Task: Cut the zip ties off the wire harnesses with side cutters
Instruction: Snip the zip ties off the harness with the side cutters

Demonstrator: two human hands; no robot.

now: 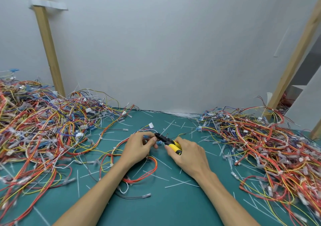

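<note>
Green mat, left hand pinching wire harness, right hand fingers curled round side cutters

The side cutters, black-headed with yellow and black handles, sit gripped in the right fingers, their tip angled up and left, almost touching the left fingers. Those pinch a wire harness of red and yellow wires with blue terminals, which loops down below them on the bench. Cut white zip ties lie scattered near both sets of fingers. Tangled harness piles sit well out to either side.
</note>
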